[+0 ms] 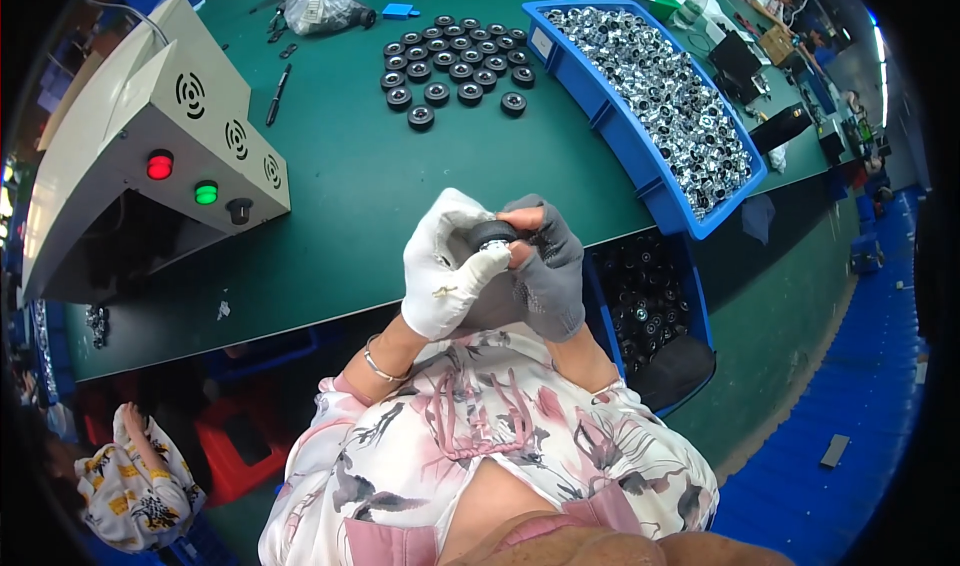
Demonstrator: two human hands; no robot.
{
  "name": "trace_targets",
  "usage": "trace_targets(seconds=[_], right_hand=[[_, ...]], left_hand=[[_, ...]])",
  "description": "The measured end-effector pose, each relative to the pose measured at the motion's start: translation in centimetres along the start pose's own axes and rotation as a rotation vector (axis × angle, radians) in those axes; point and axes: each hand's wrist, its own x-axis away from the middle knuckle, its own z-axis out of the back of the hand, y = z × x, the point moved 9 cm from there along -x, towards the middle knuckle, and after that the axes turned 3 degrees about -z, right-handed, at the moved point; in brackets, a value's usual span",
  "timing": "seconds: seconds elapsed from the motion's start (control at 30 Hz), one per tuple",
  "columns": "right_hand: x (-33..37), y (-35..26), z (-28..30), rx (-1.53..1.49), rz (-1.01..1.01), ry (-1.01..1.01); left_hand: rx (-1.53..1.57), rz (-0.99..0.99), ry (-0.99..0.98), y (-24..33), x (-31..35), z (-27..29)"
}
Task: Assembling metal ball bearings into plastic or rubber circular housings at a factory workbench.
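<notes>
Between my two hands, over the near edge of the green table, is a small black wheel (491, 234) with a shiny metal part at its lower side. My left hand (447, 266), in a white glove, is closed around the wheel from the left. From the right, the bare fingertips of my right hand (548, 266), in a grey glove, pinch the same wheel. Farther back on the table lies a group of similar black wheels (460, 70) with silver centres, hubs facing up.
A blue bin (620, 126) of shiny metal parts stands at the right, above another blue bin (700, 301) of black wheels. At the left is a beige machine (150, 116) with red and green buttons. A black pen (279, 96) lies on the green table (340, 226).
</notes>
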Motion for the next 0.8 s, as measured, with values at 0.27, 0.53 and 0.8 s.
trace_targets(seconds=[0.27,0.53,0.8], right_hand=[[0.2,-0.8,-0.9,0.099,0.057,-0.054],[-1.3,0.1,-0.8,0.243,0.138,-0.014],[-2.8,0.1,-0.5,0.379,0.186,0.102]], left_hand=[[-0.159,-0.271,0.017,2.3,0.4,0.1],[-0.186,-0.27,0.152,1.9,-0.6,1.0],[-0.163,-0.175,0.262,-0.8,-1.7,2.1]])
